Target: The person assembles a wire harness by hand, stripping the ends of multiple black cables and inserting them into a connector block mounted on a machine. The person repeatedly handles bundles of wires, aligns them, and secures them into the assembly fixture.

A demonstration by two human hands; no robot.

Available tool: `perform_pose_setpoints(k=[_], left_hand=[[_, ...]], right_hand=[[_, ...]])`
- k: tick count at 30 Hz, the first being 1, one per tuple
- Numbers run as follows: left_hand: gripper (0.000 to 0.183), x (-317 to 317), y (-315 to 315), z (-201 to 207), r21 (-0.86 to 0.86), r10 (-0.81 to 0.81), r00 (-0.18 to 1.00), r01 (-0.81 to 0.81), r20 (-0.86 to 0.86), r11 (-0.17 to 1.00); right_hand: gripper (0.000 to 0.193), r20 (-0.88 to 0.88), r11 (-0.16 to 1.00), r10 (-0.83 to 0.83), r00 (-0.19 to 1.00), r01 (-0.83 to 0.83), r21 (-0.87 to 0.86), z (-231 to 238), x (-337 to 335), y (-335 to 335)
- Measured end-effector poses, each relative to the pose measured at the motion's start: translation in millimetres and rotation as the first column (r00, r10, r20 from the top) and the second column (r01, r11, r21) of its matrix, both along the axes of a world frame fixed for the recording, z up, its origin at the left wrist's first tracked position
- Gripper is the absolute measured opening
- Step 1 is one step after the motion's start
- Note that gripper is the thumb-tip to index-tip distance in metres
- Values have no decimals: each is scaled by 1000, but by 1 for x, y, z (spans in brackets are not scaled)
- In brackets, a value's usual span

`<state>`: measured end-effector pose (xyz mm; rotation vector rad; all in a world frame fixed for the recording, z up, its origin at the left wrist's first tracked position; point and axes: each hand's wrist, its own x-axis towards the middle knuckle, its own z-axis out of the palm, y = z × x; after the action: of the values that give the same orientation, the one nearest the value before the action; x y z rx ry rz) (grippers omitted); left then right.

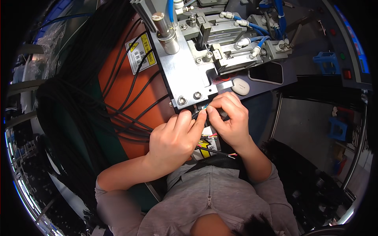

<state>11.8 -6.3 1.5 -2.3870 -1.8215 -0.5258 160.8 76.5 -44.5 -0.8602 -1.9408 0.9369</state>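
My left hand (175,137) and my right hand (230,118) meet fingertip to fingertip just below a metal machine plate (183,74) with two bolts. Together they pinch the end of a thin black cable (214,151) with small coloured wires, right at the plate's lower edge. The cable runs down under my right wrist, where its stripped coloured tip shows. The wire end itself is mostly hidden by my fingers.
A big bundle of black cables (78,98) lies to the left over an orange surface (118,78) with a yellow-white warning label. Behind the plate sits a pneumatic fixture (236,43) with blue hoses. A white oval object (240,86) lies beside a dark phone-like slab.
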Motion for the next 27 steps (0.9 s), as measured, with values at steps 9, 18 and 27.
perform_pose_setpoints(k=[9, 18, 27], left_hand=[[32, -5, 3, -13, 111, -38, 981, 17, 191, 994], [24, -12, 3, -6, 42, 2, 993, -7, 117, 999], [17, -13, -5, 0, -45, 58, 997, -56, 57, 997]], right_hand=[[4, -324, 626, -94, 941, -197, -754, -17, 2, -3], [13, -136, 860, -66, 988, -13, -511, -11, -5, -8], [21, -198, 913, 388, 900, -405, -52, 10, 11, 12]])
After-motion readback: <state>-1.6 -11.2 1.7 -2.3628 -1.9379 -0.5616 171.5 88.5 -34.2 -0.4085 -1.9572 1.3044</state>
